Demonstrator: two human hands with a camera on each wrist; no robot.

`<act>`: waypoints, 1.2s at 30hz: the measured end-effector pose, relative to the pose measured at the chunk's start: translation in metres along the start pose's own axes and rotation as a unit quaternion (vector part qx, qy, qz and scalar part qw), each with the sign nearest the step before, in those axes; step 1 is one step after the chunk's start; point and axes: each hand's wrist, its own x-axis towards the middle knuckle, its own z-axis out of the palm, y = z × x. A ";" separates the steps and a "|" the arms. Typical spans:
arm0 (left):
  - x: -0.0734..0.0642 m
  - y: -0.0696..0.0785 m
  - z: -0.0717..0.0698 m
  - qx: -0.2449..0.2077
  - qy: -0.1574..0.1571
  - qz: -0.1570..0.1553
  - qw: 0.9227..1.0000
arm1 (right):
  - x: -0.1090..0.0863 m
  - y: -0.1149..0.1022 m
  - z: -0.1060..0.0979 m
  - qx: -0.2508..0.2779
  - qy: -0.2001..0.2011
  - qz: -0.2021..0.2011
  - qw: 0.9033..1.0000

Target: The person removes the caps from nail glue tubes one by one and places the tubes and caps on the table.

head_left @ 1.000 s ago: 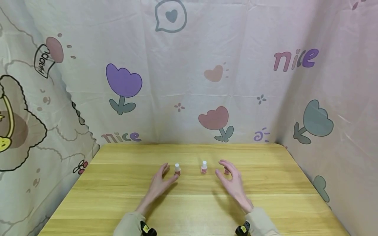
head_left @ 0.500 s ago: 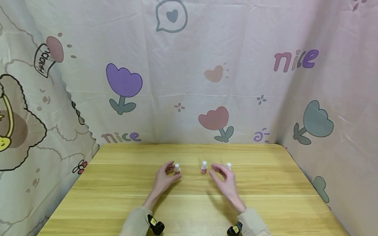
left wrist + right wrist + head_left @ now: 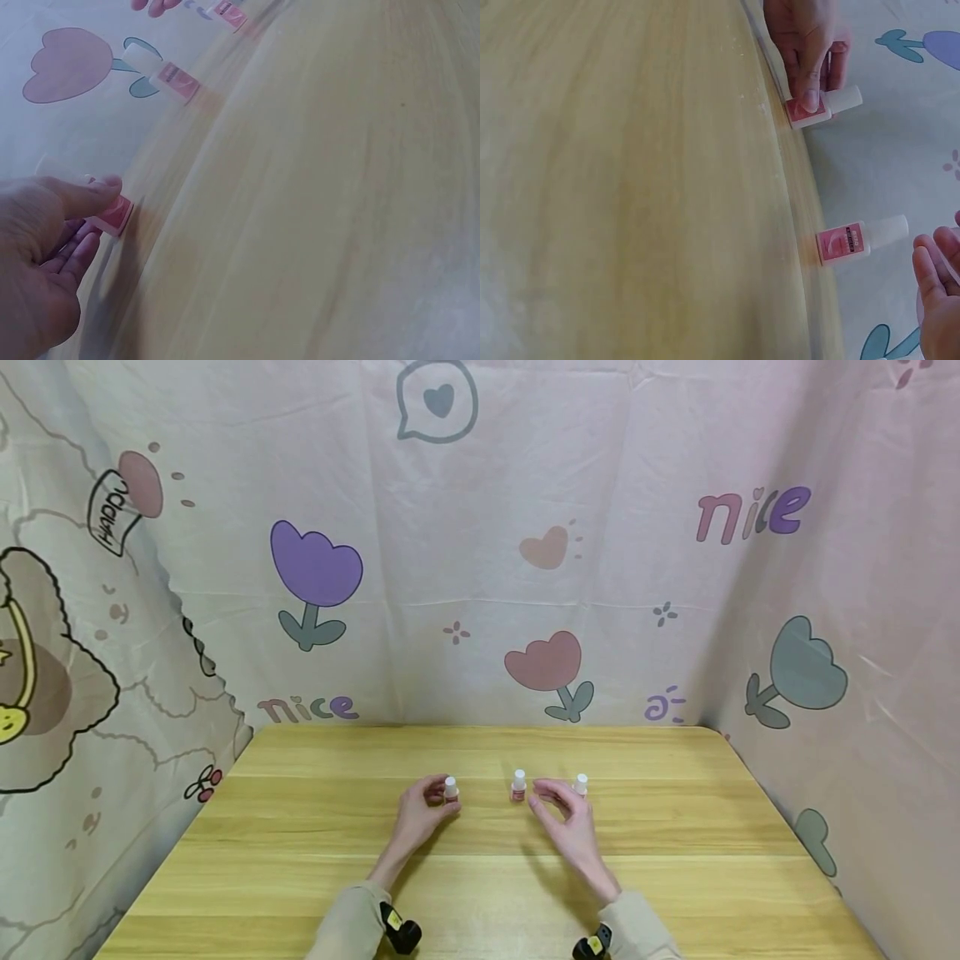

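Three small white bottles with pink labels and white caps stand upright in a row. The left bottle is pinched by my left hand; in the right wrist view its thumb lies over the label, the fingers behind. Just right of the middle bottle, my right hand hovers with relaxed, slightly bent fingers and nothing in them. The right wrist view shows a gap between these fingers and the middle bottle's cap. Behind the right hand stands the right bottle, its lower part mostly hidden.
The bottles stand on a light wood-grain table. A patterned cloth hangs behind the table and along both sides. Both forearms wear beige sleeves with a black wrist camera at each wrist.
My left hand has moved slightly right and its fingers have closed around the left bottle. The right hand has moved left toward the middle bottle, uncovering the right bottle's cap.
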 end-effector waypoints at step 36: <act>-0.009 -0.001 0.008 -0.028 -0.048 0.008 0.998 | -0.002 0.003 0.009 0.001 -0.018 0.039 0.999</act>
